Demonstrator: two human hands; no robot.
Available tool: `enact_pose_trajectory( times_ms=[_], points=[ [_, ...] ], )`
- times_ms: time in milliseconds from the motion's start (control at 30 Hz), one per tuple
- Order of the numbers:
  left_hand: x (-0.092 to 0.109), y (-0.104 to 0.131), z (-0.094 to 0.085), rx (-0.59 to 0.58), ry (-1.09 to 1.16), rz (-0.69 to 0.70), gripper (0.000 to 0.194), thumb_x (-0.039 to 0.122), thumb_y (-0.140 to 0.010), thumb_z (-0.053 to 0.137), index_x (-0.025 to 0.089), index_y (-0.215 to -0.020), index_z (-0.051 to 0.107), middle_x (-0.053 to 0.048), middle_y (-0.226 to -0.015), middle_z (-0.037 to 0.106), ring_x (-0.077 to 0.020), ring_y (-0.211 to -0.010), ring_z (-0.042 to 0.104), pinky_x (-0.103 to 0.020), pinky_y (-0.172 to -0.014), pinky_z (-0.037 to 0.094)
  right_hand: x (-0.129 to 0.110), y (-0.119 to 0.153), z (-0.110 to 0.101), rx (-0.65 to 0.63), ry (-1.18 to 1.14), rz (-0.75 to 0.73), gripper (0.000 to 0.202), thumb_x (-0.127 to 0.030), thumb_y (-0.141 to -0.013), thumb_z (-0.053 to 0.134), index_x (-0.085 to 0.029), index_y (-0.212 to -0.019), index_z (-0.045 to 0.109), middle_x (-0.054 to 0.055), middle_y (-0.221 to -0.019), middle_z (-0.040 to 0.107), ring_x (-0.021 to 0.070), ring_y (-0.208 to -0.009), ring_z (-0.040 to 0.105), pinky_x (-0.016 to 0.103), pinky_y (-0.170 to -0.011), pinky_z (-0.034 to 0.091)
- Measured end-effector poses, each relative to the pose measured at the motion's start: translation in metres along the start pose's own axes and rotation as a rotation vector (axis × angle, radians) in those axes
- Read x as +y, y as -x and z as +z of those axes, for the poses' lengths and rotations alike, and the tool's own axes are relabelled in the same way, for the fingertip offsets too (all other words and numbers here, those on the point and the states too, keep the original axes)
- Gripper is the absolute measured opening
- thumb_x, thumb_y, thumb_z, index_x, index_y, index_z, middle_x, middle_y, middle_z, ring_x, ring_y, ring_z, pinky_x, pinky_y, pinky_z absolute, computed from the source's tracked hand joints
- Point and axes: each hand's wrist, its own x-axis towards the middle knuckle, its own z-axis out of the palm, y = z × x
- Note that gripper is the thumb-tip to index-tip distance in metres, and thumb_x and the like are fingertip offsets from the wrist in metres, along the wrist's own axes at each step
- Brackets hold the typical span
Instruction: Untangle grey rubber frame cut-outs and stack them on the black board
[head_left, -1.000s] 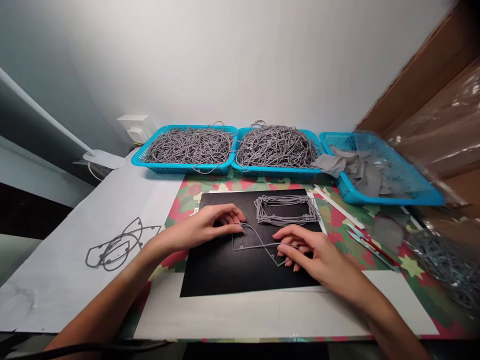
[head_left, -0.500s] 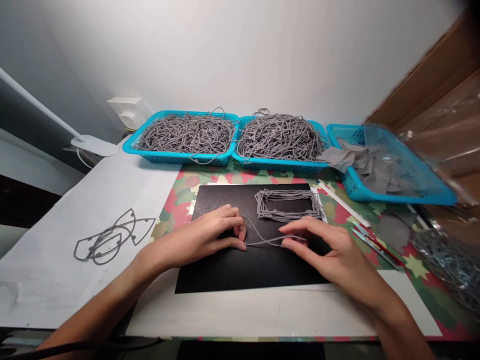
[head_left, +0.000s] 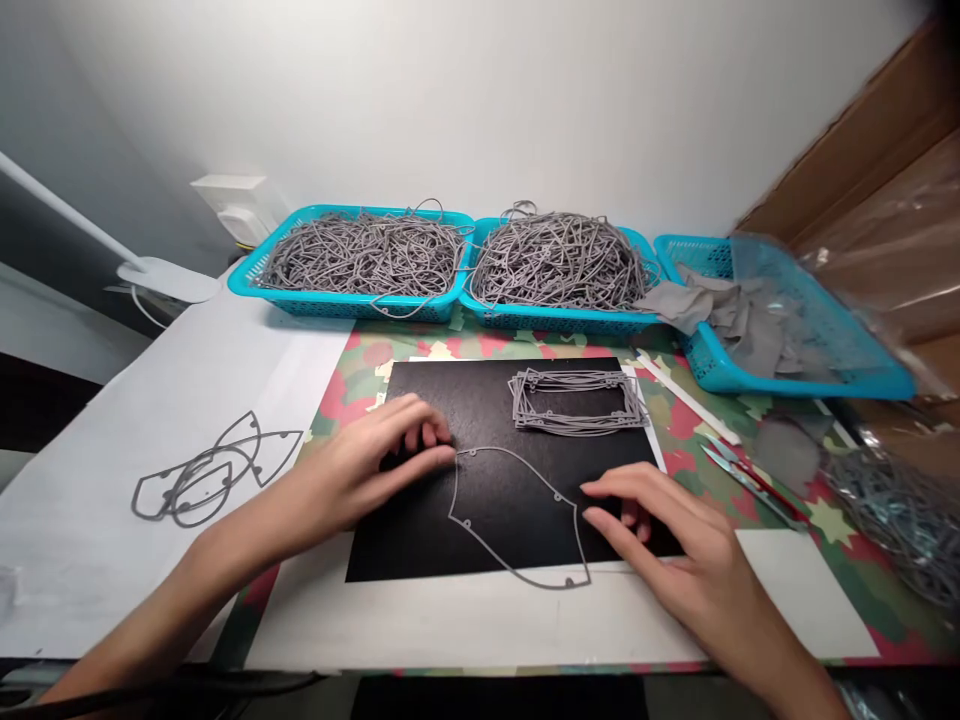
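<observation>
A thin grey gasket [head_left: 517,452], a four-cornered loop with small holed tabs, lies spread and a little twisted over the black mat [head_left: 420,400]. Its lower right corner overhangs the mat's front edge. At the upper left corner, my left hand [head_left: 401,445] has thumb and fingertips pinched on the loop. My right hand [head_left: 660,520] hovers just right of the gasket, thumb and forefinger apart, holding nothing. Behind it, a stack of similar rectangular gaskets [head_left: 577,428] rests on the mat's back right part.
Two blue baskets [head_left: 345,305] [head_left: 562,318] heaped with grey gaskets stand at the back. A third basket [head_left: 795,385] holds grey scraps. Right of the mat lie a white stick [head_left: 690,400] and tweezers [head_left: 750,485]. Loose gaskets [head_left: 217,475] lie on white paper at left.
The gasket, earlier twisted and crossed between both hands, is now opened out on the mat. My right hand has let go and moved slightly right and down; my left hand shifted left.
</observation>
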Motion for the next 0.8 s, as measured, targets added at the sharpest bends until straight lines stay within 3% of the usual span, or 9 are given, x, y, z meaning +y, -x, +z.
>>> enact_pose_trajectory(
  times_ms=[67, 133, 233, 300, 400, 500, 600, 733, 800],
  points=[
    [-0.006, -0.013, 0.0, 0.045, 0.004, -0.01, 0.029, 0.05, -0.115, 0.057, 0.024, -0.112, 0.07, -0.001, -0.1, 0.065, -0.0184, -0.086, 0.058, -0.031, -0.076, 0.046, 0.002, -0.003, 0.007, 0.027, 0.052, 0.078, 0.012, -0.037, -0.109, 0.071, -0.031, -0.119, 0.07, 0.004, -0.11, 0.071, 0.02, -0.083, 0.065, 0.033, -0.069, 0.052],
    [-0.011, -0.022, 0.0, 0.028, 0.015, -0.015, 0.032, 0.051, -0.116, 0.054, 0.024, -0.109, 0.07, -0.001, -0.098, 0.066, -0.0192, -0.087, 0.058, -0.031, -0.078, 0.045, 0.002, -0.006, 0.012, 0.01, 0.078, 0.107, 0.014, -0.04, -0.107, 0.074, -0.03, -0.115, 0.069, 0.005, -0.108, 0.068, 0.0223, -0.089, 0.065, 0.034, -0.072, 0.051],
    [-0.014, -0.026, 0.001, 0.014, 0.022, 0.035, 0.035, 0.046, -0.119, 0.045, 0.023, -0.108, 0.07, -0.003, -0.104, 0.069, -0.0212, -0.097, 0.061, -0.034, -0.089, 0.046, 0.0, -0.01, 0.014, -0.042, 0.066, 0.098, 0.006, -0.034, -0.11, 0.067, -0.029, -0.106, 0.067, 0.004, -0.104, 0.067, 0.0236, -0.096, 0.066, 0.035, -0.076, 0.05],
    [-0.014, -0.026, 0.003, 0.024, 0.024, 0.055, 0.037, 0.042, -0.12, 0.041, 0.022, -0.108, 0.069, -0.003, -0.107, 0.07, -0.022, -0.101, 0.061, -0.035, -0.092, 0.045, -0.001, -0.011, 0.014, -0.086, 0.049, 0.092, 0.011, -0.03, -0.112, 0.061, -0.029, -0.102, 0.066, 0.004, -0.102, 0.066, 0.0231, -0.095, 0.065, 0.035, -0.076, 0.049],
    [-0.014, -0.026, 0.007, 0.039, -0.002, 0.051, 0.033, 0.05, -0.116, 0.055, 0.022, -0.106, 0.071, -0.003, -0.101, 0.067, -0.0225, -0.097, 0.059, -0.034, -0.088, 0.044, -0.001, -0.011, 0.014, -0.107, 0.049, 0.078, 0.014, -0.032, -0.114, 0.058, -0.028, -0.102, 0.064, 0.004, -0.101, 0.066, 0.0231, -0.093, 0.064, 0.035, -0.078, 0.049],
    [-0.015, -0.024, 0.011, 0.035, -0.043, 0.111, 0.034, 0.056, -0.107, 0.071, 0.023, -0.101, 0.072, -0.002, -0.1, 0.065, -0.0227, -0.096, 0.058, -0.033, -0.086, 0.043, -0.004, -0.009, 0.018, -0.036, 0.052, 0.053, 0.016, -0.032, -0.116, 0.052, -0.028, -0.104, 0.062, 0.005, -0.102, 0.067, 0.0227, -0.089, 0.065, 0.036, -0.079, 0.051],
    [-0.013, -0.018, 0.017, 0.001, -0.068, 0.142, 0.031, 0.05, -0.113, 0.063, 0.023, -0.099, 0.067, -0.002, -0.1, 0.066, -0.0222, -0.093, 0.058, -0.034, -0.086, 0.043, -0.011, -0.006, 0.021, 0.02, -0.041, 0.102, 0.018, -0.033, -0.118, 0.045, -0.028, -0.105, 0.057, 0.004, -0.098, 0.07, 0.0199, -0.083, 0.07, 0.033, -0.074, 0.055],
    [-0.002, -0.016, 0.022, -0.07, 0.014, 0.021, 0.025, 0.047, -0.117, 0.053, 0.026, -0.108, 0.061, -0.001, -0.101, 0.07, -0.0194, -0.087, 0.062, -0.031, -0.078, 0.046, -0.01, -0.009, 0.015, 0.078, -0.252, 0.245, 0.017, -0.042, -0.121, 0.039, -0.029, -0.125, 0.049, 0.0, -0.087, 0.071, 0.0173, -0.075, 0.074, 0.029, -0.069, 0.06],
    [0.01, -0.025, 0.022, -0.13, 0.126, -0.009, 0.025, 0.05, -0.117, 0.051, 0.027, -0.109, 0.058, 0.001, -0.099, 0.072, -0.0184, -0.085, 0.066, -0.03, -0.076, 0.049, -0.005, -0.015, 0.003, 0.117, -0.306, 0.294, 0.03, -0.05, -0.12, 0.041, -0.028, -0.14, 0.042, -0.002, -0.086, 0.071, 0.0175, -0.068, 0.073, 0.03, -0.065, 0.062]
  ],
)
